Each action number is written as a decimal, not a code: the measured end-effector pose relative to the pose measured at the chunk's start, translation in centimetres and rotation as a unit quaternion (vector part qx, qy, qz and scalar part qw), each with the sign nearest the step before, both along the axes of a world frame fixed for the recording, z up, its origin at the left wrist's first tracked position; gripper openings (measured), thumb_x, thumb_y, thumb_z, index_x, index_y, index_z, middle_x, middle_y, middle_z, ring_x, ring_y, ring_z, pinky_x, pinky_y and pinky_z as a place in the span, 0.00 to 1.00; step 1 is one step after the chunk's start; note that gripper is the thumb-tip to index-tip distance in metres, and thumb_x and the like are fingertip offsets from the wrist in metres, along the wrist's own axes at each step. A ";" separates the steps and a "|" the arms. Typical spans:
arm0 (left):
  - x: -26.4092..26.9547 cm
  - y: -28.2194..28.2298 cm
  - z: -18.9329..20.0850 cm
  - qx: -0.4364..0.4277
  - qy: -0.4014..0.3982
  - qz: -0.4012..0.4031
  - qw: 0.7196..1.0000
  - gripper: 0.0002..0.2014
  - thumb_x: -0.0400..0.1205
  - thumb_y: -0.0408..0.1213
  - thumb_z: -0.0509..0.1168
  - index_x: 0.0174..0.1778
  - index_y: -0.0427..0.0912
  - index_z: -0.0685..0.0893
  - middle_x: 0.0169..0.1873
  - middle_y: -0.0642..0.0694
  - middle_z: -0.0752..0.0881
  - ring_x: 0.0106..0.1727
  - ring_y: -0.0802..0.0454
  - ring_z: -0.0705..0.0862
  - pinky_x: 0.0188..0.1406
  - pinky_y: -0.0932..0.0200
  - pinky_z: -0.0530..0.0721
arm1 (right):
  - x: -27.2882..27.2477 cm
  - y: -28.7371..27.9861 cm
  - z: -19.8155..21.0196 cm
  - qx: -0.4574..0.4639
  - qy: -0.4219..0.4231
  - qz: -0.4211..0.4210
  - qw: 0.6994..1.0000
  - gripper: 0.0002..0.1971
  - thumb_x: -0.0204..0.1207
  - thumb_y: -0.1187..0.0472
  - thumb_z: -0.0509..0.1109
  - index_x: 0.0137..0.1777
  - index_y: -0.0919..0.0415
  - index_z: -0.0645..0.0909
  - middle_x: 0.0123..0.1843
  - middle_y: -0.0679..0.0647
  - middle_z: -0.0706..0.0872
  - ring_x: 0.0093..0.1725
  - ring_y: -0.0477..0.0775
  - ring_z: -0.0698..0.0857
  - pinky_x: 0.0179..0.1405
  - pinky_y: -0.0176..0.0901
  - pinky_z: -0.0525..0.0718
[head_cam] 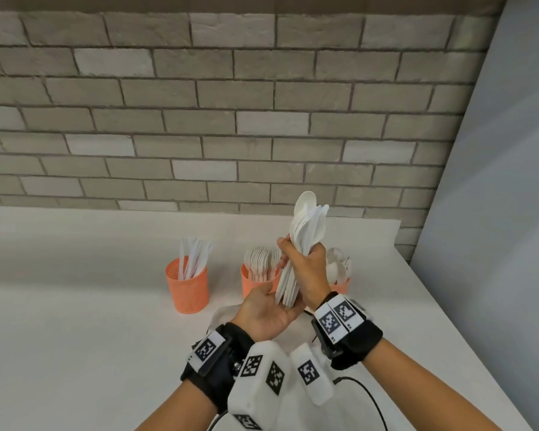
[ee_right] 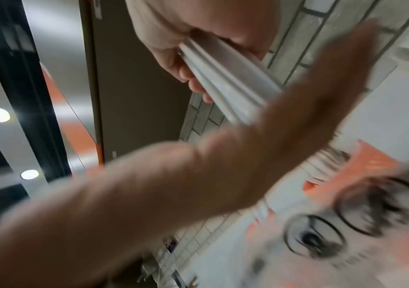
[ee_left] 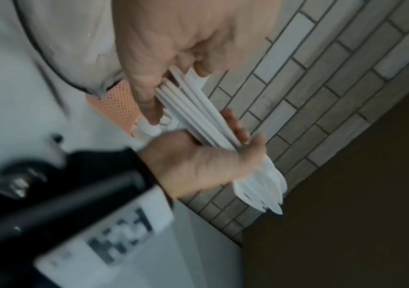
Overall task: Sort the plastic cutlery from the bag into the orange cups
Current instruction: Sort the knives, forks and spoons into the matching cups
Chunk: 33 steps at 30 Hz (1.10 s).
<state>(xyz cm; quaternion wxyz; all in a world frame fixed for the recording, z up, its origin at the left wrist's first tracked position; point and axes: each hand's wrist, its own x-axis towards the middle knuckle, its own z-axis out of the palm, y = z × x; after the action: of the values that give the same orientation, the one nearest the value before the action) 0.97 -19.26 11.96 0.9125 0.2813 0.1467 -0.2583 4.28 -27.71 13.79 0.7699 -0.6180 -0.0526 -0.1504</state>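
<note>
**Head view: cutlery bundle held upright over the cups**

Head view shows the right hand (head_cam: 305,269) wrapped around the middle of a bundle (head_cam: 299,244) of white plastic cutlery, fingers and thumb curled tight round it. The bundle stands nearly upright above the table (head_cam: 75,306), spoon bowls and other tips at the top, handle ends at the bottom. The left hand (head_cam: 268,312) lies palm up beneath, fingers relaxed and spread, with the handle ends resting against them.

Three orange cups stand in a row behind the hands. The left cup (head_cam: 187,284) holds straight white pieces; which kind cannot be told. The middle cup (head_cam: 252,281) holds forks, tines up. The right cup (head_cam: 339,286), partly hidden by the right wrist, holds spoons.

Left wrist view shows the right hand (ee_left: 198,161) closed on the bundle (ee_left: 198,109), and the left hand's fingers (ee_left: 146,101) against the handles. Right wrist view is blurred; the handles (ee_right: 228,78) run from the left hand (ee_right: 198,29) to the right hand (ee_right: 272,126).

A brick wall (head_cam: 231,104) backs the table.
</note>
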 end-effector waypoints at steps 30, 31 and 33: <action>3.3 -0.4 2.9 0.508 -0.383 0.192 0.747 0.08 0.73 0.40 0.74 0.36 0.54 0.80 0.35 0.51 0.84 0.40 0.47 0.83 0.52 0.42 0.85 | -0.9 -3.2 -5.3 -0.397 0.045 -0.161 0.902 0.14 0.73 0.66 0.65 0.58 0.59 0.78 0.37 0.54 0.82 0.36 0.55 0.79 0.35 0.40 0.73; 3.4 -0.6 2.9 0.516 -0.386 0.197 0.739 0.08 0.73 0.39 0.74 0.34 0.52 0.80 0.33 0.52 0.83 0.38 0.48 0.82 0.52 0.42 0.85 | -0.9 -3.3 -5.2 -0.405 0.050 -0.160 0.899 0.14 0.73 0.66 0.65 0.58 0.59 0.78 0.38 0.55 0.83 0.37 0.56 0.79 0.36 0.40 0.73; 3.6 -0.8 3.0 0.523 -0.383 0.211 0.732 0.10 0.72 0.37 0.75 0.31 0.49 0.80 0.32 0.52 0.83 0.37 0.49 0.82 0.50 0.44 0.84 | -1.0 -3.5 -5.3 -0.413 0.058 -0.161 0.895 0.13 0.73 0.65 0.64 0.58 0.59 0.78 0.41 0.58 0.86 0.39 0.58 0.80 0.36 0.40 0.73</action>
<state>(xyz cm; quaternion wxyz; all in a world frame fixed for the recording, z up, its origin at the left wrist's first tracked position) 4.60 -20.03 14.94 0.6313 0.7509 -0.0478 0.1878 3.27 -31.23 8.51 0.4125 -0.8879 0.0349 -0.2005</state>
